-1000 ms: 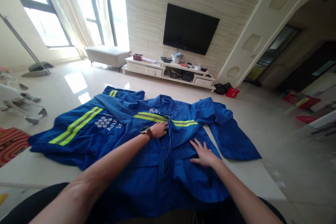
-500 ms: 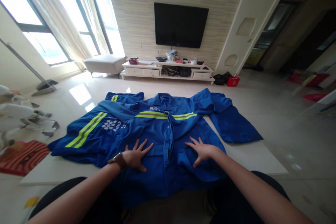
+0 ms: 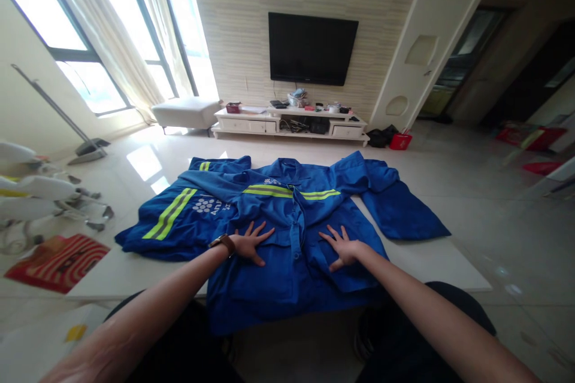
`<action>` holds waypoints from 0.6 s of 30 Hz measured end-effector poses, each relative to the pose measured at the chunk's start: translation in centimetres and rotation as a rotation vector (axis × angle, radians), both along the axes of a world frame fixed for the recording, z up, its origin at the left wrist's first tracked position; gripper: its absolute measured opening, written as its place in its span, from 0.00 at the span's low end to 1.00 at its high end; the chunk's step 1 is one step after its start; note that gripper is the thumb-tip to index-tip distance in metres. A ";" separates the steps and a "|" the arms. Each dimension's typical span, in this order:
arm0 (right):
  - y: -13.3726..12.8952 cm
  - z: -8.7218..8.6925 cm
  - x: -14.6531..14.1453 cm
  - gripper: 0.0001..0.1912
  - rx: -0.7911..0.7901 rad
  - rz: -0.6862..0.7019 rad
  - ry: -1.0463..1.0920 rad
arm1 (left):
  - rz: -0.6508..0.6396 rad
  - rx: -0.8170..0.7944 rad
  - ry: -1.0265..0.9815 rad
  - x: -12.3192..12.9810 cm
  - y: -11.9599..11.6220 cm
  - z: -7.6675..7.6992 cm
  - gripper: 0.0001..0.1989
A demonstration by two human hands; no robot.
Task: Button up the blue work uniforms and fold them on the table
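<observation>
A blue work jacket point(image 3: 269, 209) with yellow-and-grey reflective stripes lies spread out, collar at the far side, its lower edge hanging over the near edge of a low white table point(image 3: 453, 266). My left hand point(image 3: 250, 244), with a watch on the wrist, rests on the jacket left of the button front, fingers spread. On the other side of the buttons, my right hand point(image 3: 342, 249) lies on the cloth with its fingers apart. Another blue garment point(image 3: 153, 215) with a stripe and white logo lies at the left, partly under the jacket. More blue cloth point(image 3: 404, 209) extends at the right.
My knees are at the near table edge. A red patterned mat point(image 3: 58, 263) and a white-legged object point(image 3: 36, 197) are on the left. Farther off are a dustpan point(image 3: 90, 149), a bench point(image 3: 186, 112), a white TV cabinet point(image 3: 251, 124) and a red bag point(image 3: 401, 140).
The camera view has shifted slightly. My left hand has moved a little right and away from me on the jacket; the jacket's left side and lower edge look shifted too. Both hands remain spread.
</observation>
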State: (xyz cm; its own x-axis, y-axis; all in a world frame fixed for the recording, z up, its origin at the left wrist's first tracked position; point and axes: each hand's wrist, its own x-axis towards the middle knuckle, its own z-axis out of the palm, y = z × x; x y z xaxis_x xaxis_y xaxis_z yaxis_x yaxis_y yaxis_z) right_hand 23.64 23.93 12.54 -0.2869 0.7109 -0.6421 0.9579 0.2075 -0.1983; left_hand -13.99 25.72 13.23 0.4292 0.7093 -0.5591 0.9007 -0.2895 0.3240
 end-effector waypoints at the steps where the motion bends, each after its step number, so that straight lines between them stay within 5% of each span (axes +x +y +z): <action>1: 0.3 0.0 -0.2 0.75 -0.001 -0.004 0.000 | 0.003 0.003 -0.006 0.0 0.3 -0.1 0.67; 12: 3.6 -1.0 -1.5 0.77 0.027 -0.046 -0.016 | -0.005 0.081 -0.020 0.1 4.5 -1.3 0.64; 18: 4.3 -1.5 -2.0 0.78 0.026 -0.048 0.021 | 0.023 0.116 -0.017 0.7 4.2 -1.2 0.62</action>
